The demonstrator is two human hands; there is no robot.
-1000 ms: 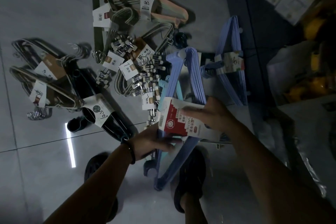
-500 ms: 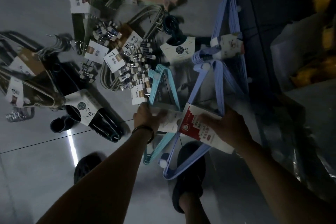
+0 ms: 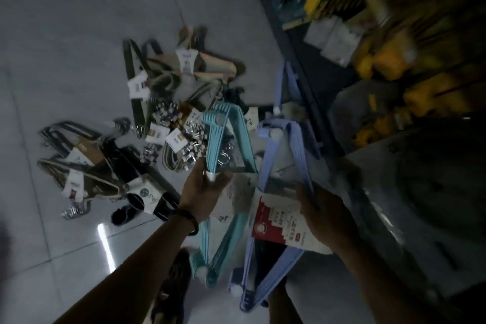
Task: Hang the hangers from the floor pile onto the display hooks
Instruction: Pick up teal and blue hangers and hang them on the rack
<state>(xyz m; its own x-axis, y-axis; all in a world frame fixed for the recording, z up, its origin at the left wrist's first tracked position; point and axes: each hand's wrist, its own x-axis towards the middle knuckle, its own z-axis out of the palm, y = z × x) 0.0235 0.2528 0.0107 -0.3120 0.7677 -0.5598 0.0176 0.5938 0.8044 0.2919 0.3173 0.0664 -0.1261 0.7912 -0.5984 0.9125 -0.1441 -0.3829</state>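
- Left hand (image 3: 203, 189): my fingers are curled round the teal hanger bundle (image 3: 213, 144) near its white-tipped end. The bundle is held up at the near edge of the floor pile (image 3: 171, 126).
- Right hand (image 3: 323, 208): it grasps the lavender-blue hanger bundle (image 3: 299, 150) at its red-and-white label card (image 3: 276, 221), to the near right of the pile.
- The two bundles hang side by side. Whether they touch I cannot tell.
- Floor pile: dark, olive and peach bundles and a cluster of metal-clip hangers (image 3: 192, 139) lie on the grey tiled floor (image 3: 65, 34), none of them in my hands.
- Shelving (image 3: 381, 66): this stands to the right of the pile, blurred, with yellow goods. I cannot make out the display hooks.
- Step in hand, as I judge it: both hands have their loads, so the pick-up is done and the carry to the hooks comes next. Most of the task remains, going by what lies in the pile.
- The next move calls for turning toward the shelving and finding a free hook. Each bundle must then be brought hook-end uppermost and hung one at a time, with the two kept apart so they do not tangle.
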